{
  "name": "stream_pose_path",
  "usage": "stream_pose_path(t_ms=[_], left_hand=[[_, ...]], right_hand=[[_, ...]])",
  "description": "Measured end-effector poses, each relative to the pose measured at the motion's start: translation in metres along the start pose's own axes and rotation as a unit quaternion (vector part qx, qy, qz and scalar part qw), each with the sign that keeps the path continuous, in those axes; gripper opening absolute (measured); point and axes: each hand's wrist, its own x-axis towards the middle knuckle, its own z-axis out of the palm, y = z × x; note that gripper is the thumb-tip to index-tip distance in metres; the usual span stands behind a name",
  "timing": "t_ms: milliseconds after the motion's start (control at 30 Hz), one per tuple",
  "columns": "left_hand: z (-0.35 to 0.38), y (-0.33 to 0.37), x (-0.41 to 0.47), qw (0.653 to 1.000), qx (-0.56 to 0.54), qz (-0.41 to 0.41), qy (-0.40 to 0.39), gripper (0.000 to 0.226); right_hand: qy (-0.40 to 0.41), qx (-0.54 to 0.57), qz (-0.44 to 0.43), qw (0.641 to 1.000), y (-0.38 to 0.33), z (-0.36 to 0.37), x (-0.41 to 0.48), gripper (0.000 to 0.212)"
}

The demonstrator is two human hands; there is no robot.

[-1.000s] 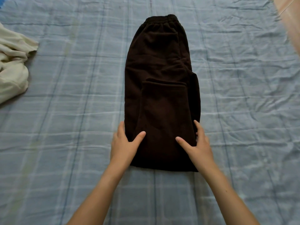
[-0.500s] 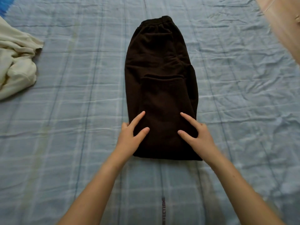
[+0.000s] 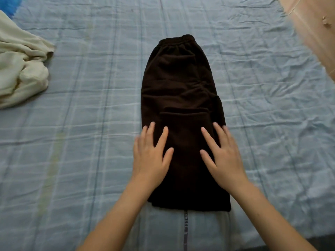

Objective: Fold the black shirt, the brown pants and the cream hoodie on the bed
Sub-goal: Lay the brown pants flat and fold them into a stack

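Slid up the pants (image 3: 181, 98) since a second ago: left hand (image 3: 150, 158) and right hand (image 3: 224, 156), now flat, fingers spread, gripping nothing. Pants mid-bed (image 3: 90, 124), legs doubled back. Soft, thick, probably limp; best pinched at near corners. Hoodie (image 3: 20, 69) far left.

A home bedroom: wrinkled pale-blue plaid cotton bedsheet (image 3: 262, 109) under the fingers (image 3: 164, 136) (crumpled cream hoodie (image 3: 20, 69) far left of them).
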Motion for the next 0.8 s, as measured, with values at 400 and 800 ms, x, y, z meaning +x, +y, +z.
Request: stream_pose_path(t_ms=[400, 800], left_hand=[[0.052, -0.011, 0.084, 0.996, 0.017, 0.066, -0.058, 0.058], [0.018, -0.049, 0.371, 0.965, -0.233, -0.118, 0.025, 0.063]], right_hand=[[-0.076, -0.034, -0.044, 0.996, 0.011, 0.048, 0.084, 0.058], [-0.066, 0.159, -0.013, 0.985, 0.061, -0.004, 0.383, 0.057]])
